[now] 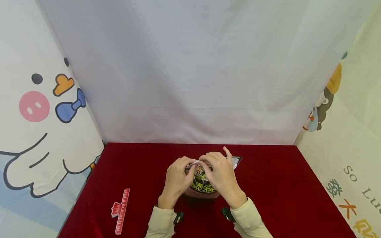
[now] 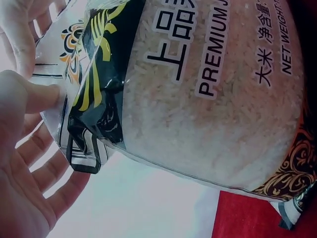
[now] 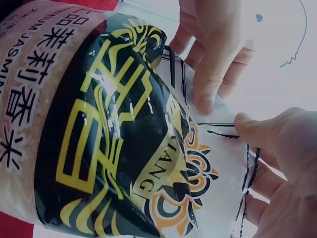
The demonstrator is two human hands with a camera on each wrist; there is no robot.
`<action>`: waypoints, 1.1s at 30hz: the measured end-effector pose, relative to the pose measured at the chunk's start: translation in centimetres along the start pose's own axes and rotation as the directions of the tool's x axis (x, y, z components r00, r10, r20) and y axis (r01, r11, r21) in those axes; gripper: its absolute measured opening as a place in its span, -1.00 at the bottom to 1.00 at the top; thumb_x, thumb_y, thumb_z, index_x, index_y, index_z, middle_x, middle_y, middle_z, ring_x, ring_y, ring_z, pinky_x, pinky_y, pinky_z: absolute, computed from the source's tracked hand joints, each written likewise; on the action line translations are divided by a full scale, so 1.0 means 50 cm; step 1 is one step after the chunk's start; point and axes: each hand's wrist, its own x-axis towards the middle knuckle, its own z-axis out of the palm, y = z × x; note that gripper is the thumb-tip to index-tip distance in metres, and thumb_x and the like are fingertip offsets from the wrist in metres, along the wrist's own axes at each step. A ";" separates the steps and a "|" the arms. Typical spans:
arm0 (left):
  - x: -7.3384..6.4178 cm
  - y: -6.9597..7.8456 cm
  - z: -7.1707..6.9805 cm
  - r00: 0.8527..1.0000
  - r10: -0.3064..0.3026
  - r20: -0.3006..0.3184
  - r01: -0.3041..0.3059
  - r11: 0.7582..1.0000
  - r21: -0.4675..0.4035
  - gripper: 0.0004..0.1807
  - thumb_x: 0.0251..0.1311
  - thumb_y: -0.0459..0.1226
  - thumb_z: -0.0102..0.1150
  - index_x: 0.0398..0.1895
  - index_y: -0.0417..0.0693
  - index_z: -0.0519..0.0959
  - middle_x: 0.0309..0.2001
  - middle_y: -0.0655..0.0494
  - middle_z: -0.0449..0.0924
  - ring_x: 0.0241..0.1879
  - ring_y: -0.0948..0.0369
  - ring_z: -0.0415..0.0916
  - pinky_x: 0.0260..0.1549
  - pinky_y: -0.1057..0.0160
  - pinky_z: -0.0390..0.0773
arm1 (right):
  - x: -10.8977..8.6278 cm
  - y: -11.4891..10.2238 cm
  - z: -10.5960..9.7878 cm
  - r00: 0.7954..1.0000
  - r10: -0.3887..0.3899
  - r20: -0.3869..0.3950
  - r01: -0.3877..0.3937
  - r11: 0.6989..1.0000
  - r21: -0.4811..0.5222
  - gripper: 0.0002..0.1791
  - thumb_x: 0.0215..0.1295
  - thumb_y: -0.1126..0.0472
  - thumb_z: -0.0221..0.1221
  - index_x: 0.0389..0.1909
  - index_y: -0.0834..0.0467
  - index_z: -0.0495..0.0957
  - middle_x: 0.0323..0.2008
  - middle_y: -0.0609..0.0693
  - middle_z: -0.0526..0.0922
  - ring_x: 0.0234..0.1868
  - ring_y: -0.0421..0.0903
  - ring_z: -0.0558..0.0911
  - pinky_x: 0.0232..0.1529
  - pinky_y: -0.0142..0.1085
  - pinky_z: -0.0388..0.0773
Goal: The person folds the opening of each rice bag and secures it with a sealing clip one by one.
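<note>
A clear plastic bag of rice (image 2: 213, 114) with a black and yellow printed band stands on the red cloth, seen up close in both wrist views. At its top edge, my left hand (image 1: 177, 178) pinches the bag's plastic between thumb and fingers. My right hand (image 1: 221, 173) pinches the same edge just to the right, thumb on the near side and fingers behind. In the head view the hands hide much of the bag's upper part. A red and white bag clip (image 1: 121, 211) with a ruler-like bar lies left of the hands.
The red cloth (image 1: 268, 198) covers the table top. A pale curtain (image 1: 208, 66) rises along the back edge. Printed cartoon sheets (image 1: 32, 138) hang at the left and right sides.
</note>
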 end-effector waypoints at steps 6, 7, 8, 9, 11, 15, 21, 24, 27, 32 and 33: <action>0.009 0.008 0.006 0.999 0.034 -0.011 -0.034 0.999 -0.012 -0.94 0.38 -0.31 0.35 -0.19 -0.04 0.79 -0.30 0.14 0.76 -0.37 0.20 0.66 -0.40 0.19 0.67 | 0.001 0.000 0.001 1.000 0.005 0.004 -0.005 1.000 0.006 -0.90 0.27 0.27 0.49 -0.23 0.06 0.82 -0.23 -0.04 0.85 -0.06 0.03 0.77 0.47 0.43 0.22; 0.010 0.008 0.006 0.999 0.035 -0.013 -0.036 0.999 -0.007 -0.93 0.37 -0.32 0.34 -0.20 -0.03 0.78 -0.31 0.14 0.76 -0.38 0.20 0.65 -0.41 0.19 0.66 | 0.001 0.000 0.001 1.000 0.008 0.005 -0.008 1.000 0.007 -0.91 0.28 0.27 0.49 -0.23 0.06 0.82 -0.23 -0.04 0.84 -0.06 0.03 0.77 0.47 0.43 0.22; 0.011 0.009 0.007 0.999 0.035 -0.018 -0.035 0.999 -0.005 -0.93 0.36 -0.33 0.34 -0.21 -0.03 0.78 -0.32 0.14 0.75 -0.39 0.21 0.65 -0.42 0.19 0.66 | 0.001 0.000 0.001 1.000 0.009 0.006 -0.009 1.000 0.007 -0.91 0.28 0.27 0.49 -0.22 0.06 0.82 -0.23 -0.04 0.84 -0.05 0.03 0.76 0.47 0.43 0.22; 0.011 0.009 0.008 0.999 0.034 -0.020 -0.034 0.999 -0.008 -0.93 0.34 -0.33 0.34 -0.21 -0.03 0.78 -0.32 0.14 0.75 -0.39 0.21 0.65 -0.41 0.20 0.66 | 0.001 -0.001 0.001 1.000 0.010 0.007 -0.010 1.000 0.010 -0.91 0.28 0.27 0.49 -0.22 0.06 0.82 -0.23 -0.04 0.84 -0.05 0.03 0.76 0.47 0.43 0.21; 0.011 0.010 0.010 0.999 0.031 -0.021 -0.032 0.999 -0.022 -0.93 0.33 -0.34 0.36 -0.20 -0.04 0.78 -0.30 0.13 0.76 -0.36 0.21 0.67 -0.39 0.20 0.68 | 0.001 -0.001 0.001 1.000 0.010 0.007 -0.010 1.000 0.014 -0.91 0.28 0.27 0.49 -0.22 0.06 0.82 -0.23 -0.04 0.84 -0.06 0.03 0.76 0.47 0.44 0.22; 0.011 0.010 0.013 1.000 0.025 -0.014 -0.025 0.999 -0.043 -0.94 0.34 -0.33 0.37 -0.19 -0.05 0.78 -0.25 0.11 0.78 -0.30 0.20 0.72 -0.32 0.18 0.73 | 0.002 -0.002 0.001 1.000 0.010 0.006 -0.010 1.000 0.019 -0.91 0.27 0.28 0.49 -0.23 0.06 0.82 -0.24 -0.04 0.84 -0.06 0.03 0.76 0.47 0.43 0.22; 0.005 0.009 0.013 1.000 -0.008 -0.027 0.007 0.999 -0.035 -0.92 0.36 -0.30 0.40 -0.15 -0.04 0.80 -0.22 0.11 0.80 -0.28 0.18 0.74 -0.30 0.14 0.74 | 0.001 -0.001 0.002 1.000 0.008 0.006 -0.008 1.000 0.025 -0.91 0.27 0.28 0.49 -0.24 0.06 0.82 -0.24 -0.05 0.84 -0.06 0.03 0.76 0.49 0.42 0.20; -0.003 0.007 0.011 0.999 -0.037 -0.038 0.036 0.999 -0.038 -0.90 0.32 -0.28 0.46 -0.15 -0.03 0.81 -0.25 0.13 0.80 -0.32 0.20 0.73 -0.34 0.17 0.71 | 0.000 0.000 0.002 1.000 0.001 0.005 -0.001 1.000 0.021 -0.90 0.27 0.27 0.50 -0.23 0.06 0.82 -0.23 -0.04 0.84 -0.06 0.02 0.77 0.48 0.43 0.22; -0.007 0.004 0.011 0.998 -0.048 -0.041 0.047 0.998 -0.030 -0.90 0.30 -0.25 0.48 -0.17 -0.02 0.82 -0.28 0.15 0.81 -0.37 0.23 0.71 -0.40 0.21 0.68 | 0.000 0.001 0.001 1.000 -0.005 -0.001 0.005 1.000 0.014 -0.90 0.26 0.27 0.50 -0.23 0.06 0.82 -0.22 -0.03 0.85 -0.05 0.02 0.77 0.47 0.43 0.23; -0.009 0.000 0.010 0.998 -0.055 -0.041 0.054 0.998 -0.024 -0.89 0.31 -0.23 0.47 -0.15 -0.02 0.83 -0.27 0.14 0.81 -0.38 0.23 0.70 -0.41 0.24 0.66 | 0.000 0.004 0.001 1.000 -0.002 -0.002 0.002 1.000 0.016 -0.90 0.25 0.28 0.50 -0.23 0.07 0.82 -0.22 -0.03 0.85 -0.05 0.03 0.77 0.48 0.42 0.22; -0.010 0.000 0.010 0.997 -0.062 -0.043 0.061 0.998 -0.022 -0.89 0.31 -0.23 0.48 -0.15 -0.02 0.83 -0.27 0.14 0.81 -0.38 0.23 0.70 -0.41 0.24 0.66 | 0.000 0.004 0.001 1.000 -0.001 0.000 0.001 1.000 0.016 -0.90 0.26 0.27 0.50 -0.23 0.07 0.82 -0.22 -0.03 0.85 -0.05 0.03 0.77 0.48 0.42 0.23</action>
